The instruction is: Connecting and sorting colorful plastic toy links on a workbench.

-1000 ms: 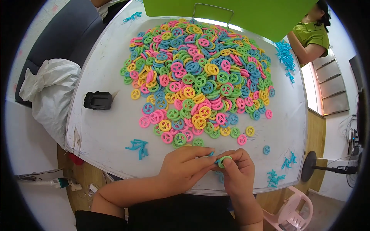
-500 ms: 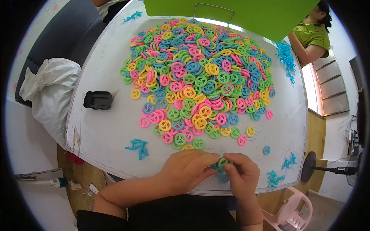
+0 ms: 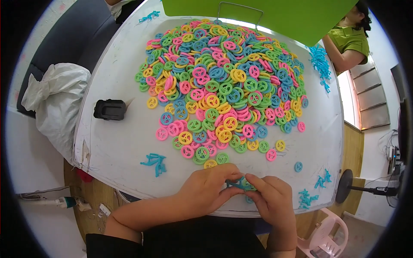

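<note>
At the near edge of the table my left hand point(image 3: 209, 185) and my right hand point(image 3: 272, 198) meet, fingers closed in a pinch. Between the left fingertips is a small teal plastic piece point(image 3: 233, 184), branched in shape. My right thumb and fingers grip a light green toy wheel point(image 3: 248, 184), mostly covered by the fingers and up against the teal piece. Whether the two are joined, I cannot tell. Just below the fingers a bit of a blue piece point(image 3: 249, 200) shows on the table. Beyond my hands spreads a large heap of spoked toy wheels point(image 3: 223, 88) in pink, yellow, green and blue.
Small clusters of teal pieces lie at left point(image 3: 154, 164) and right point(image 3: 307, 198) on the white table point(image 3: 116, 146). A black tray point(image 3: 110, 110) stands to the left. A green panel point(image 3: 279, 17) covers the far side, with a person point(image 3: 348, 47) at far right.
My right hand has tilted and its fingers have turned over the green wheel. The teal piece now shows more between my fingertips, while the wheel is more hidden.
</note>
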